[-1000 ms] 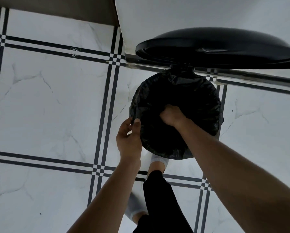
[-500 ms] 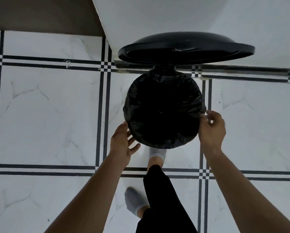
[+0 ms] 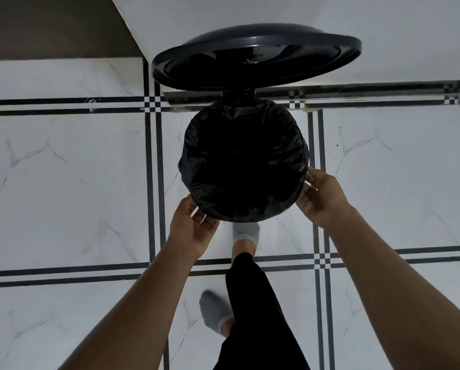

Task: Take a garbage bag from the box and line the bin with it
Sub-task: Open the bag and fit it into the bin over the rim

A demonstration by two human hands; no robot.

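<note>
Lining the round bin, the black garbage bag sat spread across the whole mouth, its crinkled edge folded over the rim all the way round and its inside too dark to read. The black lid stood raised behind it on its hinge, underside showing.

Half a second earlier the left hand had hung just off the near-left edge with its fingers loose, and the right hand had been pinching the plastic at the right side. Now both hands cupped the bag-covered rim from below, left at the near-left, right at the near-right, fingers spread and pressed against the plastic rather than pinched on it. 1 second earlier the right hand had been a fist down inside the bag; now it was outside.

A foot in a light grey sock was set at the near base of the bin, toe hidden under the bag's edge, with a black trouser leg running back from it. The other foot in a darker grey sock stood further back.

The floor was white marbled tile crossed by paired black lines. A white wall rose directly behind the lid, and a dark brown surface filled the upper-left corner. Open tile lay to the left, right and near side of the bin; only the wall side was closed.
</note>
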